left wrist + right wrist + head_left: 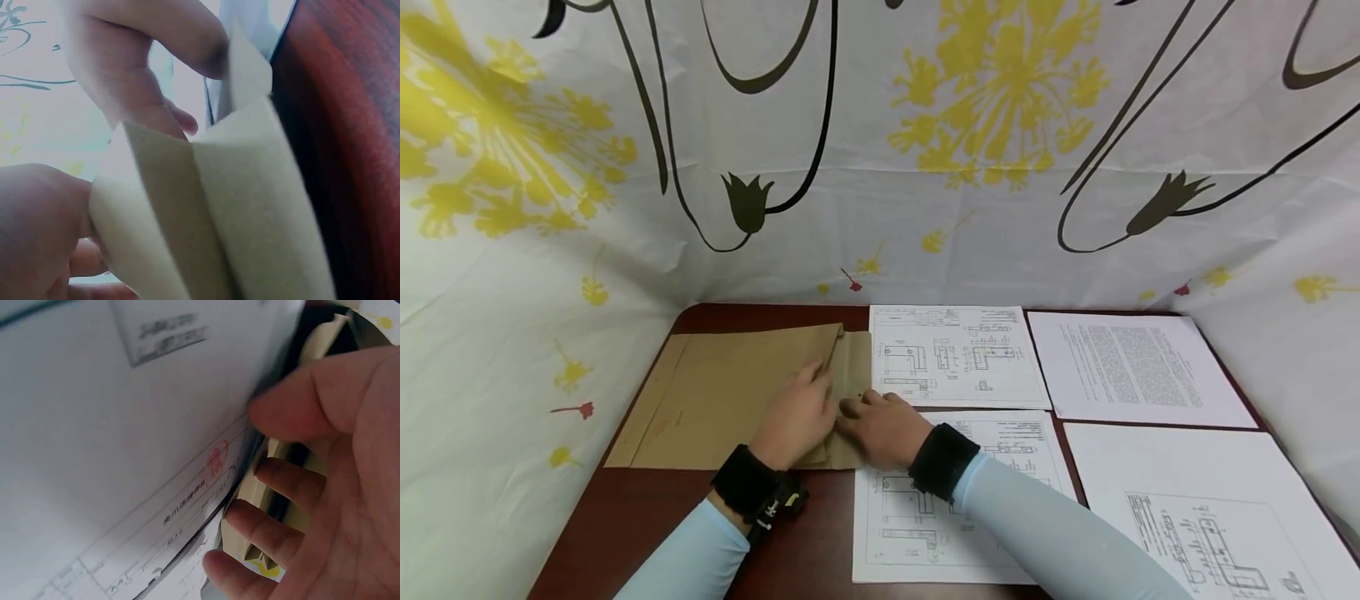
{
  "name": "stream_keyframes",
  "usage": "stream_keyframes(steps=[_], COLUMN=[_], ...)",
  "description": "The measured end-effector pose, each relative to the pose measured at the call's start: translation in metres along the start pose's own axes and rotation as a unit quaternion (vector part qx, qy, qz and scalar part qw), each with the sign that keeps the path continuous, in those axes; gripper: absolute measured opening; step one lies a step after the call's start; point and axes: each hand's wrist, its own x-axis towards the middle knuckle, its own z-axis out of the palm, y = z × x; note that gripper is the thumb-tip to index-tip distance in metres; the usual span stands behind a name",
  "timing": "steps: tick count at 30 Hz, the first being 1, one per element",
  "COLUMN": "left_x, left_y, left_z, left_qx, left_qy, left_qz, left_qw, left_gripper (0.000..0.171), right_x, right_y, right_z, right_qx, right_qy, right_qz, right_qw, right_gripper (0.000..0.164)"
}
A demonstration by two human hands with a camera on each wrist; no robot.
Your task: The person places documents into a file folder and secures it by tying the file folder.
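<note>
A brown kraft-paper envelope lies flat at the left of the table, its mouth and a lighter flap facing right. My left hand grips the upper layer by the mouth, and the paper's edge lifts into a fold there. In the left wrist view the envelope gapes between its layers beside the fingers. Against the flap rests my right hand, close to the left hand. Seen from the right wrist, the right hand has bent, spread fingers whose tips meet the envelope's edge. The envelope's inside is mostly hidden.
Two drawing sheets, one upper and one lower, lie right of the envelope; the right forearm crosses the lower one. Farther right are a printed text page and another drawing sheet. A patterned cloth hangs behind the dark table.
</note>
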Motion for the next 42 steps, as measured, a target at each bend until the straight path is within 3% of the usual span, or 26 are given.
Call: stream_keyframes(steps=[5, 15, 21, 24, 29, 35, 42], left_x=[-0.001, -0.004, -0.007, -0.009, -0.013, -0.015, -0.019], left_y=[0.001, 0.004, 0.008, 0.011, 0.017, 0.022, 0.024], left_z=[0.005, 0.014, 0.013, 0.011, 0.008, 0.006, 0.006], left_qx=[-0.003, 0.000, -0.014, -0.020, -0.037, -0.039, -0.046], left_qy=[0.000, 0.001, 0.036, 0.050, 0.061, 0.058, 0.067], left_qz=[-0.005, 0.008, 0.043, 0.064, 0.082, 0.088, 0.093], left_qw=[1.0000, 1.0000, 0.9983, 0.9965, 0.9941, 0.9937, 0.9924], left_gripper=[0.051, 0.051, 0.047, 0.045, 0.044, 0.044, 0.043], right_x=[-0.005, -0.015, -0.033, -0.046, -0.072, -0.097, -0.112], right_y=[0.001, 0.006, 0.021, 0.029, 0.043, 0.058, 0.067], right_z=[-0.003, 0.007, 0.013, 0.015, 0.019, 0.025, 0.032], right_qx=[0.016, 0.040, 0.086, 0.107, 0.114, 0.113, 0.111], right_qy=[0.001, 0.070, 0.089, 0.094, 0.091, 0.087, 0.069], right_qz=[-0.005, -0.009, 0.001, 0.017, 0.057, 0.100, 0.125], right_qw=[1.000, 0.997, 0.992, 0.990, 0.988, 0.985, 0.983], right_gripper=[0.045, 0.041, 0.058, 0.065, 0.058, 0.055, 0.058])
